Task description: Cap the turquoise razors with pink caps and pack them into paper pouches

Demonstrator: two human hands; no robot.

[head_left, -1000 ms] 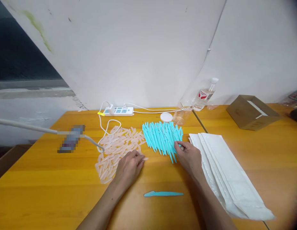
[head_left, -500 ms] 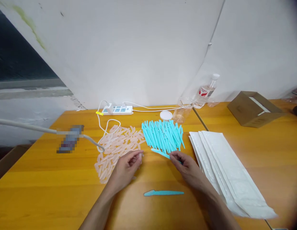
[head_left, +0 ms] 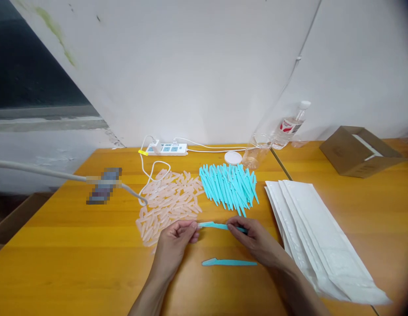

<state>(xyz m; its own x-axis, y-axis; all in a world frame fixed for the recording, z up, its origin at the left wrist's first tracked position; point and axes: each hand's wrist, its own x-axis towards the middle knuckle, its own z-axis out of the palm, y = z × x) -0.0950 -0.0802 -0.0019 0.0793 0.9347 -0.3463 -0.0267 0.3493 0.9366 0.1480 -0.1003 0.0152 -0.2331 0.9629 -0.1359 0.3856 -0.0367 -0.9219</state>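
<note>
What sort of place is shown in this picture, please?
It looks like an indoor hand-work area, perhaps a workshop, though I cannot be certain. On the wooden table lie many turquoise pieces in a pile, many pale pink pieces spread out, and some overlapping white packets.

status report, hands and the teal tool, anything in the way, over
Right hand gripping teal tool by handle; left hand pinching at its tip. Second teal tool on table, nearer the person. White cable crossing pale pink pieces, left side.
</note>
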